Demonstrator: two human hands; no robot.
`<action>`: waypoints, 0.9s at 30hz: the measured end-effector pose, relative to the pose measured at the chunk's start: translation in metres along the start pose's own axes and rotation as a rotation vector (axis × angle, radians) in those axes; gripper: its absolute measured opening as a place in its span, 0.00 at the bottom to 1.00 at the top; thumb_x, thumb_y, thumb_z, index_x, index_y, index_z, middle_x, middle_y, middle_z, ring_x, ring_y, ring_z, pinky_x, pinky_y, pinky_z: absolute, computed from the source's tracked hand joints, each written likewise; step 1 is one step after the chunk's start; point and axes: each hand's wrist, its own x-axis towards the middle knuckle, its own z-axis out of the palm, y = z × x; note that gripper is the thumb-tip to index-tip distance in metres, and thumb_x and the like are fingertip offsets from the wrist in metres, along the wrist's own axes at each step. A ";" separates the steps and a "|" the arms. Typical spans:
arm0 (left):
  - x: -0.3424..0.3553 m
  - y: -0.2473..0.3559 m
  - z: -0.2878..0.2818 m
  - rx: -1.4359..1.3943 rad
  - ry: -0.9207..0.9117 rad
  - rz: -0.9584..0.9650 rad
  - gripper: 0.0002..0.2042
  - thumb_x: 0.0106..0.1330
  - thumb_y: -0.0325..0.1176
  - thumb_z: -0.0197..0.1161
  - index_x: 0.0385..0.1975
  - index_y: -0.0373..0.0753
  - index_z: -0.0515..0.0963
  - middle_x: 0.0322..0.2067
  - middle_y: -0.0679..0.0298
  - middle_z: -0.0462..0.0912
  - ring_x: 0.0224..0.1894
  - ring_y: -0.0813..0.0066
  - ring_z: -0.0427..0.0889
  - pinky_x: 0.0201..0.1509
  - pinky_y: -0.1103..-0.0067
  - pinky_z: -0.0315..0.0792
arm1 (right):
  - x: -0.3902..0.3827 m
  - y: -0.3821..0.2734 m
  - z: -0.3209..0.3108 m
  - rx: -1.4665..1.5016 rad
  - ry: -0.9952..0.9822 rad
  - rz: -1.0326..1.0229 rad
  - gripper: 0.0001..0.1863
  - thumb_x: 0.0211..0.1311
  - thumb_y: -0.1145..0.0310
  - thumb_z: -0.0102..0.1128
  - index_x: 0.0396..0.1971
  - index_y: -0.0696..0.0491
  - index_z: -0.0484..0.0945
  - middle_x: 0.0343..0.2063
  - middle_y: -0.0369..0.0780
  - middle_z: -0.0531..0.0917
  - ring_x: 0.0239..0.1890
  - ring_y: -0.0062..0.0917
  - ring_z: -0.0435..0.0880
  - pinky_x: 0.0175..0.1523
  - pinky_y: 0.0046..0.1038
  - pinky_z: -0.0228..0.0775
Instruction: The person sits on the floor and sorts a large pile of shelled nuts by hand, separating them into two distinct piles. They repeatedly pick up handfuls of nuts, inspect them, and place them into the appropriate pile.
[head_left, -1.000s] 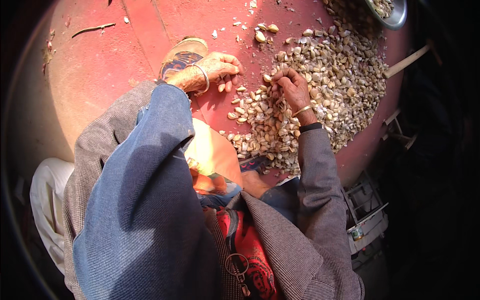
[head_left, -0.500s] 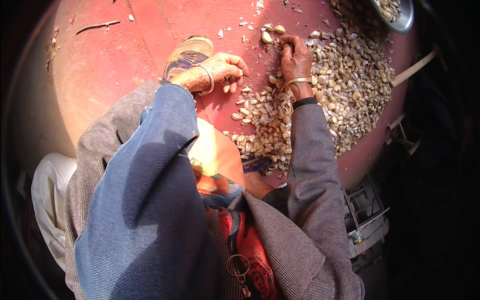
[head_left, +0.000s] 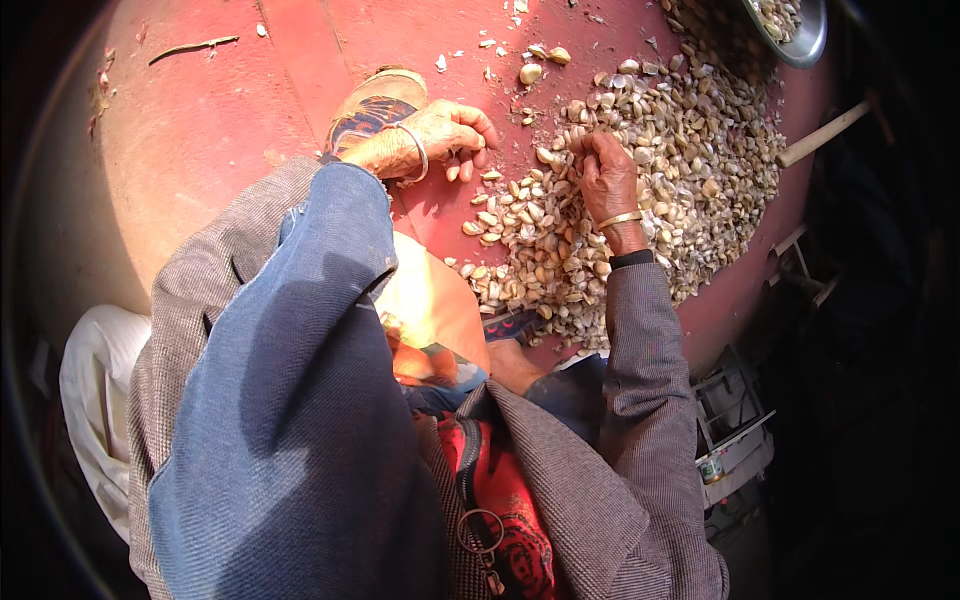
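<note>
A broad pile of garlic cloves (head_left: 690, 190), pale and mixed with bits of skin, lies on a red surface. My right hand (head_left: 607, 178), with a bracelet at the wrist, rests over the pile's upper left part. Its fingers are bent down among the cloves, and their tips are partly hidden. Left of the pile hovers my left hand (head_left: 450, 140), fingers curled in toward the palm. Whether it holds anything cannot be made out. A few loose cloves (head_left: 530, 73) lie beyond both hands.
A metal bowl (head_left: 815, 40) with cloves stands at the far right. Near it is a wooden handle (head_left: 825, 135). A shoe (head_left: 380, 100) sits beside my left hand. A thin stick (head_left: 193, 49) lies far left. At the lower right is a grey slatted frame (head_left: 730, 410).
My right hand has come back toward me and slightly right, from near the loose cloves onto the pile. The left hand has stayed almost still.
</note>
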 end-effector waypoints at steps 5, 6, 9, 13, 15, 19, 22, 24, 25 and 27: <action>0.001 -0.002 0.000 -0.008 -0.004 0.025 0.12 0.69 0.29 0.54 0.48 0.29 0.76 0.33 0.57 0.83 0.28 0.73 0.83 0.27 0.82 0.75 | -0.030 0.012 -0.042 -0.250 -0.143 -0.074 0.09 0.55 0.84 0.52 0.32 0.57 0.80 0.30 0.40 0.82 0.33 0.34 0.81 0.40 0.33 0.73; 0.001 -0.002 -0.001 -0.005 -0.005 0.018 0.12 0.69 0.29 0.54 0.48 0.29 0.76 0.33 0.57 0.83 0.28 0.73 0.84 0.27 0.82 0.75 | -0.035 0.010 -0.048 -0.349 -0.216 -0.094 0.09 0.54 0.84 0.53 0.31 0.56 0.80 0.30 0.40 0.82 0.33 0.35 0.81 0.41 0.35 0.72; 0.002 -0.002 -0.001 0.003 -0.014 0.002 0.12 0.69 0.29 0.54 0.47 0.29 0.76 0.34 0.57 0.83 0.28 0.73 0.84 0.28 0.82 0.76 | -0.037 -0.001 -0.048 -0.367 -0.177 -0.114 0.08 0.53 0.81 0.58 0.30 0.52 0.82 0.31 0.37 0.83 0.39 0.33 0.79 0.48 0.35 0.65; 0.001 0.000 -0.002 0.016 -0.021 0.002 0.12 0.69 0.29 0.54 0.47 0.29 0.76 0.35 0.57 0.83 0.29 0.73 0.84 0.29 0.81 0.77 | -0.002 -0.021 -0.008 -0.073 0.033 -0.097 0.07 0.64 0.75 0.61 0.41 0.54 0.81 0.36 0.38 0.85 0.36 0.26 0.85 0.41 0.29 0.77; 0.000 0.000 -0.002 0.012 -0.023 0.004 0.12 0.69 0.29 0.53 0.47 0.29 0.76 0.35 0.57 0.84 0.30 0.73 0.84 0.30 0.82 0.77 | 0.025 -0.032 0.013 0.010 0.109 -0.086 0.09 0.65 0.73 0.63 0.45 0.54 0.79 0.35 0.39 0.86 0.35 0.24 0.86 0.38 0.26 0.79; -0.001 0.002 -0.002 0.023 -0.026 0.002 0.12 0.70 0.29 0.54 0.47 0.30 0.76 0.35 0.57 0.84 0.30 0.74 0.84 0.30 0.82 0.77 | 0.068 -0.050 0.038 -0.021 0.120 0.042 0.15 0.64 0.62 0.66 0.43 0.56 0.76 0.29 0.42 0.86 0.31 0.31 0.86 0.37 0.33 0.78; -0.001 0.002 -0.001 0.024 -0.022 0.002 0.12 0.70 0.29 0.54 0.47 0.29 0.76 0.35 0.57 0.84 0.29 0.75 0.84 0.30 0.83 0.77 | 0.077 -0.056 0.048 -0.074 0.124 0.075 0.16 0.62 0.61 0.66 0.40 0.56 0.75 0.29 0.45 0.85 0.30 0.37 0.86 0.38 0.37 0.78; -0.001 0.002 -0.001 0.022 -0.013 0.001 0.12 0.71 0.29 0.54 0.47 0.29 0.76 0.34 0.57 0.83 0.29 0.75 0.84 0.29 0.83 0.76 | 0.077 -0.055 0.052 -0.026 0.145 0.084 0.16 0.62 0.61 0.66 0.41 0.56 0.75 0.28 0.43 0.85 0.29 0.33 0.85 0.37 0.34 0.77; -0.001 0.001 0.000 0.016 -0.017 0.007 0.12 0.71 0.30 0.54 0.47 0.29 0.76 0.34 0.57 0.83 0.28 0.75 0.84 0.29 0.83 0.76 | 0.076 -0.053 0.053 0.022 0.164 0.079 0.17 0.62 0.60 0.67 0.42 0.57 0.76 0.27 0.41 0.84 0.28 0.28 0.84 0.36 0.31 0.77; -0.002 0.001 -0.001 0.028 -0.032 0.024 0.12 0.71 0.30 0.54 0.47 0.29 0.76 0.34 0.57 0.83 0.28 0.75 0.83 0.28 0.83 0.76 | 0.071 -0.047 0.055 0.150 0.198 0.091 0.17 0.63 0.60 0.68 0.43 0.57 0.77 0.26 0.38 0.84 0.27 0.22 0.83 0.35 0.27 0.76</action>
